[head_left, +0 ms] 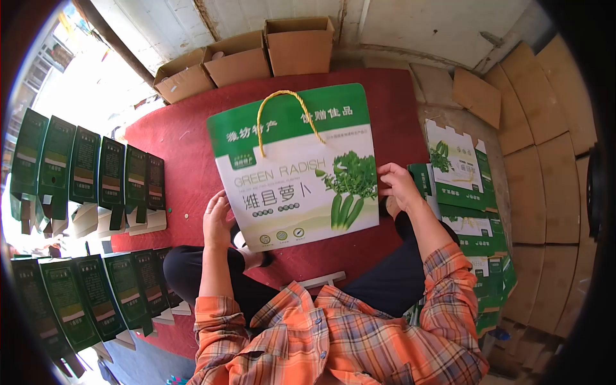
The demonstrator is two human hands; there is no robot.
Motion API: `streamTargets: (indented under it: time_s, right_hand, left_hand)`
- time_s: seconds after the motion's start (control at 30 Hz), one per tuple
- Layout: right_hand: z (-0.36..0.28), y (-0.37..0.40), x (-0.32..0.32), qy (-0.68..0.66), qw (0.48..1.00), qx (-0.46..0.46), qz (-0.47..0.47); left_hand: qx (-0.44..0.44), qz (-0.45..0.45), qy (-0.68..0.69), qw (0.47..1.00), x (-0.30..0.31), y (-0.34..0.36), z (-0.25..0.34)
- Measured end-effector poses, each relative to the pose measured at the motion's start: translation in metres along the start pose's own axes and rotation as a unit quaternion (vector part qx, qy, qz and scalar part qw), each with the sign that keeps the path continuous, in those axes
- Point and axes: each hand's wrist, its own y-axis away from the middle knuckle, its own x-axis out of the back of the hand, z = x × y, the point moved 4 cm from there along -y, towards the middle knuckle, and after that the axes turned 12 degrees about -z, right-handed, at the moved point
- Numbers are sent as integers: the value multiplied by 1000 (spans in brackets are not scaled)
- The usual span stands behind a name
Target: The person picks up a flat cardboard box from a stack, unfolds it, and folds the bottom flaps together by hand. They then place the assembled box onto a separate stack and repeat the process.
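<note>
A green-and-white radish carton with a yellow rope handle is in front of me, its printed face towards the camera and slightly tilted. At its lower left side, my left hand is closed on the edge, with some fingertips hidden behind the panel. My right hand grips the opposite side edge between bent fingers and thumb. The carton's back and underside are out of sight.
Open brown boxes line the back of the red mat. Two rows of green cartons stand at left. Flat printed carton sheets are piled at right, beside stacked brown cardboard.
</note>
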Motion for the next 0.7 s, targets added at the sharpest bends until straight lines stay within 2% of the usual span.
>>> streamTargets:
  time_s: [0.03, 0.1, 0.13, 0.23, 0.3, 0.37, 0.43, 0.5, 0.53, 0.57, 0.63, 0.7]
  right_hand:
    - [0, 2, 1, -3, 1000, -19, 20]
    - [-3, 5, -8, -7, 1000, 2, 28]
    - [-4, 7, -13, -5, 999, -24, 20]
    - [19, 2, -10, 13, 998, -64, -3]
    - [48, -14, -2, 99, 987, -122, -34]
    - [72, -24, 6, 107, 986, -121, -33]
    - [60, -19, -4, 179, 966, -167, -82]
    - [44, -12, -9, 234, 952, -185, -64]
    - [40, -14, -7, 242, 956, -163, -40]
    - [34, -15, -4, 250, 958, -141, -16]
    - [31, -20, -1, 206, 971, -118, -2]
    - [21, -24, -4, 122, 992, 25, -15]
  left_hand:
    - [0, -2, 0, 1000, 3, -2, -4]
    - [59, -3, 5, 998, 9, -6, -18]
    - [78, 33, -20, 996, 12, -7, -25]
    - [116, 44, -29, 992, 31, -13, -49]
    - [137, 57, -57, 987, 44, -18, -62]
    - [173, -5, -133, 976, 45, -22, -69]
    - [174, 5, -125, 977, 41, -26, -67]
    - [130, 40, -126, 983, 29, -21, -49]
    - [90, 43, -94, 991, 35, -26, -51]
    - [90, 44, -93, 991, 36, -27, -50]
    - [-11, 32, -176, 984, 24, -25, -28]
    - [-11, 7, -163, 987, 19, -23, -24]
